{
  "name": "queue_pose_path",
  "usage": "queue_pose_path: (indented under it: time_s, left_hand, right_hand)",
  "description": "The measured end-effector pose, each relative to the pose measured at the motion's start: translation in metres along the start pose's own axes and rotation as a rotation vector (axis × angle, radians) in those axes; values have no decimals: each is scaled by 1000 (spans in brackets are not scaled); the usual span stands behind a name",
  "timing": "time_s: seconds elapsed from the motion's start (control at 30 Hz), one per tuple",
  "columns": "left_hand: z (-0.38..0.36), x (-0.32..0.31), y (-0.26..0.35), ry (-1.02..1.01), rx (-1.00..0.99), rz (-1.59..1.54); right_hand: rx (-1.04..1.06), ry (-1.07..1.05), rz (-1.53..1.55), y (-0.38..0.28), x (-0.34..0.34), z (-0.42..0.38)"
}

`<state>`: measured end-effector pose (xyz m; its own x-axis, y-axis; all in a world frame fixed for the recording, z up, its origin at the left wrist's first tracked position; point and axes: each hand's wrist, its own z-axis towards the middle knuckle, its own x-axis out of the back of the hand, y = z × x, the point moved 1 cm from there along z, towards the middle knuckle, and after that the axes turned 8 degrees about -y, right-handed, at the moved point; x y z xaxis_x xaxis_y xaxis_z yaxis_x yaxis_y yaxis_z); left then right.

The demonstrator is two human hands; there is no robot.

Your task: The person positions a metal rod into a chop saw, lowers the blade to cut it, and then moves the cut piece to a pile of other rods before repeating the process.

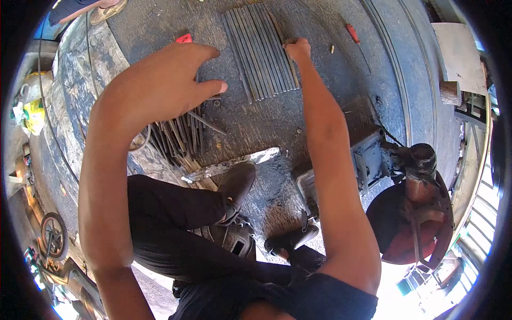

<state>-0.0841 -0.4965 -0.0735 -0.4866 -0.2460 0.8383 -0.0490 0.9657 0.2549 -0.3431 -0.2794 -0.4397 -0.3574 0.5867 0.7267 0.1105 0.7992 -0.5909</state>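
Several straight metal rods [261,53] lie side by side in a flat row on the dark floor. My left hand [176,77] is left of the row, thumb and fingers apart, with nothing between them. At the right edge of the row, my right hand [298,49] has its fingers curled in against the outermost rod; whether it grips anything is too small to tell. A loose bundle of darker rods [178,136] lies below my left hand. Part of a red object [184,38] shows just above that hand.
A cut-off machine with a round guard [410,218] stands at the lower right. A red-handled screwdriver [353,34] lies at the upper right. Long rails [397,69] run down the right side. A silvery strip [232,164] lies near my shoe. Another person's foot [108,12] shows upper left.
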Motion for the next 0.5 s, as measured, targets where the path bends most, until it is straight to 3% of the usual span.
queue_pose_path:
  time_s: [0.13, 0.2, 0.33, 0.4, 0.43, 0.5]
  left_hand:
    - [-1, 0, 1, 2, 7, -3]
    - [-1, 0, 1, -3, -4, 26]
    - [1, -3, 0, 36, -21, 64]
    - [3, -1, 5, -4, -10, 29]
    - [4, -1, 6, -1, -23, 30]
    - [8, -7, 5, 95, -123, 86]
  right_hand:
    - [-21, -106, 76, 6, -2, 8]
    - [-94, 31, 61, 5, -4, 10]
    - [-70, 54, 116, 6, 0, -1]
    - [-77, 192, 394, 1, 10, -16]
    - [-80, 204, 391, -5, 16, -28]
    - [-53, 457, 544, -18, 26, -56]
